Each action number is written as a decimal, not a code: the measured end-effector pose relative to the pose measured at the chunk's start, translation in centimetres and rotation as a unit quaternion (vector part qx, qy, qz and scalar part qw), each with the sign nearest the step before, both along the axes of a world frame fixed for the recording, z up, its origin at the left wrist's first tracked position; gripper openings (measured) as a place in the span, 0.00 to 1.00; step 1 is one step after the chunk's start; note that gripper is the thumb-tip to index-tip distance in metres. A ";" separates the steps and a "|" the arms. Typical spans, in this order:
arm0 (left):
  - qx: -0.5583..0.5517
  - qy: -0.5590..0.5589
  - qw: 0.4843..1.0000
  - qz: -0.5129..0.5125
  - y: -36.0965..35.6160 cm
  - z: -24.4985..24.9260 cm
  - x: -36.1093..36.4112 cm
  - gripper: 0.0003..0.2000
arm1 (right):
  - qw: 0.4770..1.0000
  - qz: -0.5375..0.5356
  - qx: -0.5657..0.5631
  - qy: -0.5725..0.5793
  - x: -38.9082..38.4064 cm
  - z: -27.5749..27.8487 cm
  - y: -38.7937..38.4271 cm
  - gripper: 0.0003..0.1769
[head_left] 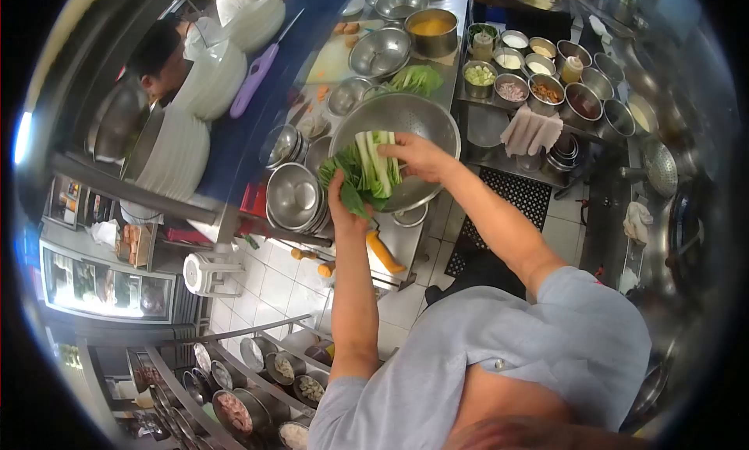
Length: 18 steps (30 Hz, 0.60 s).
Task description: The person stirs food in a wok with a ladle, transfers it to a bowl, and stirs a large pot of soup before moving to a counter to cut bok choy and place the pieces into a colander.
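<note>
A bunch of leafy greens with pale stalks is held between both hands over a large perforated metal bowl. My left hand wraps round the dark leafy end at the bowl's near left edge. My right hand grips the pale stalks from the right, its fingers over them. More green leaves lie just behind the bowl. Stacked small metal bowls stand left of my left hand.
A knife with a yellow handle lies at the counter's near edge. Metal containers of ingredients stand at the right. Stacked plates are on a shelf at the left, with a person beyond. Low racks hold more pots.
</note>
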<state>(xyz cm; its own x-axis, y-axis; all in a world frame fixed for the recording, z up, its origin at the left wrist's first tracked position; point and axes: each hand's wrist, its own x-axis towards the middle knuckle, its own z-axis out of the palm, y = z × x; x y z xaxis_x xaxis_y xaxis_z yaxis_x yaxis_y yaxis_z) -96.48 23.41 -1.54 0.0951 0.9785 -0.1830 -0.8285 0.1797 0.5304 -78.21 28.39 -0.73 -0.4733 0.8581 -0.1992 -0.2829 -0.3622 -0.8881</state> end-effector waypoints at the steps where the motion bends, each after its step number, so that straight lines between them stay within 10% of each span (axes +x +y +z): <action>1: -0.001 0.003 1.000 0.001 1.1 -0.3 0.4 0.24 | 1.000 0.001 -0.001 0.003 1.1 -0.7 1.1 0.22; 11: -0.024 0.167 0.985 0.028 6.9 -3.0 0.7 0.23 | 0.994 0.038 0.099 0.023 5.0 -3.1 9.3 0.27; 18: -0.067 0.391 0.915 0.081 6.7 -0.1 -0.5 0.26 | 0.927 0.045 0.185 -0.323 4.8 -1.9 11.6 0.29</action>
